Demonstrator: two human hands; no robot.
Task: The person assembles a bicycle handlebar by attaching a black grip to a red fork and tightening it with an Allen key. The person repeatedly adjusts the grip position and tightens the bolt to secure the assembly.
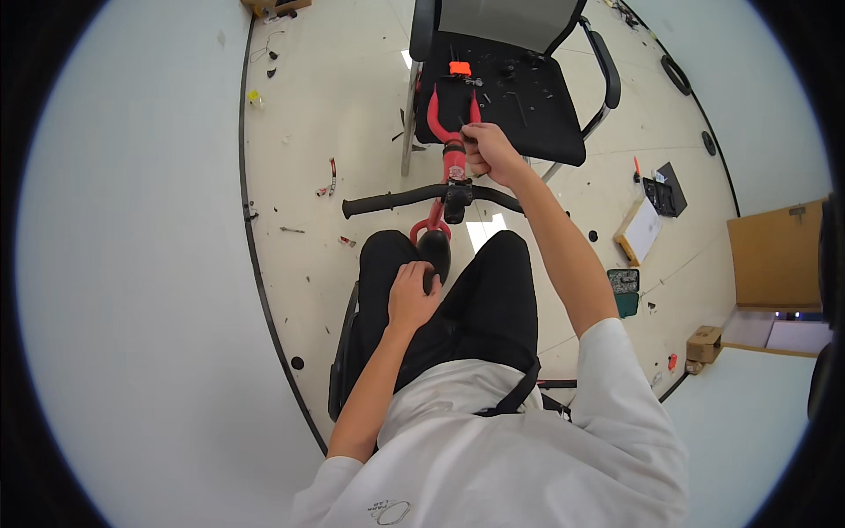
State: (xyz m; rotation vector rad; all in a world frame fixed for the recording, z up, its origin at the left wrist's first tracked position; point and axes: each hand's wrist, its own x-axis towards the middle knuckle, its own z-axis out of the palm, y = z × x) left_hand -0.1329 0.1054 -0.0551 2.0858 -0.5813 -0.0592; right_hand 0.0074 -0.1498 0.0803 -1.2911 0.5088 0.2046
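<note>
A small red bike frame [435, 214] stands between my knees, its red fork [437, 114] pointing away toward a chair and its wheels off. Across it runs a black handlebar [396, 200] with a black clamp [455, 201] at the middle. My left hand [414, 295] lies by my left thigh, thumb and fingers curled round the near end of the black saddle [434, 251]. Beside the top of the fork, my right hand [489, 154] is closed in a pinch. A dark, thin bit shows at its fingertips, too small to name.
Ahead, a black office chair [563, 132] carries an orange block [459, 68] and several loose small metal parts. More parts and tools lie over the pale floor, with a green case [626, 304] and a white board [640, 231] at right. A white wall [141, 264] borders the left.
</note>
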